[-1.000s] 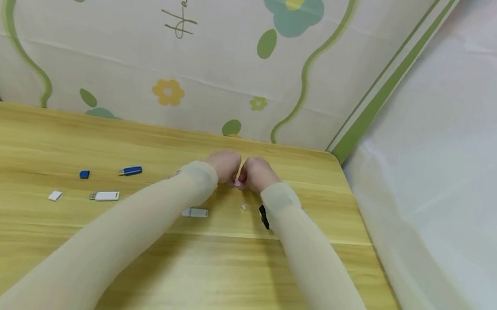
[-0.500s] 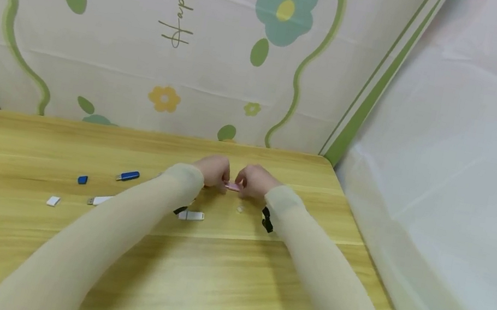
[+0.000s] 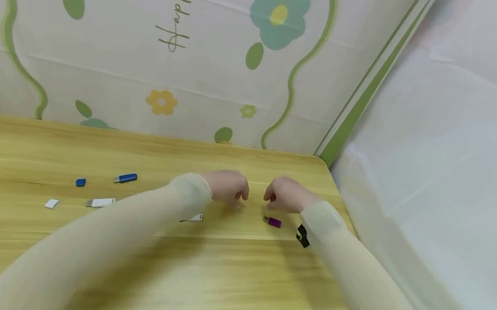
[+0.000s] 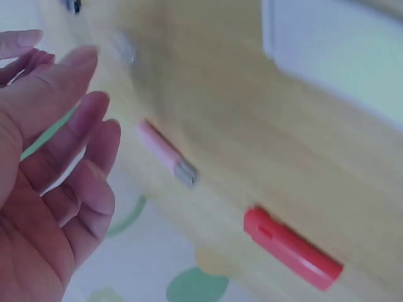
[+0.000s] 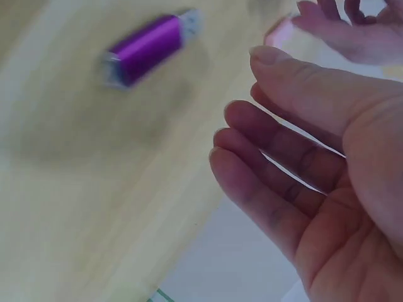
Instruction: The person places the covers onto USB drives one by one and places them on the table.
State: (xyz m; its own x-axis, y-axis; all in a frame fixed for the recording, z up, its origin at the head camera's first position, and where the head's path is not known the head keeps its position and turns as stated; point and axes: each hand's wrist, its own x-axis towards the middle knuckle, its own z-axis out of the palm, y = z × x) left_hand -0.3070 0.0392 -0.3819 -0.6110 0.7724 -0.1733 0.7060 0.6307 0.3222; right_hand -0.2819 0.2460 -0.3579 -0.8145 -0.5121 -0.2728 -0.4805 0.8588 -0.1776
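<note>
My left hand (image 3: 231, 189) and right hand (image 3: 282, 195) hover apart just above the wooden table (image 3: 226, 278), both empty with fingers loosely curled. In the left wrist view the left hand (image 4: 63, 151) is relaxed beside a pink USB drive (image 4: 165, 152) that lies on the wood with its metal plug bare; a red USB drive (image 4: 293, 249) lies further off. In the right wrist view the right hand (image 5: 296, 157) is relaxed near a purple USB drive (image 5: 151, 48). The purple USB drive (image 3: 273, 221) lies just in front of the right hand.
A blue USB drive (image 3: 126, 178), a blue cap (image 3: 80, 182), a white USB drive (image 3: 101, 202) and a white cap (image 3: 52, 204) lie at the left. Another white drive (image 3: 193, 218) peeks from under my left forearm. A flowered cloth (image 3: 171, 53) hangs behind; white sheeting (image 3: 452, 158) lines the right edge.
The hands were together, pinching the pink drive between them. Now they have parted and let it go; the right hand has moved right, near the purple drive.
</note>
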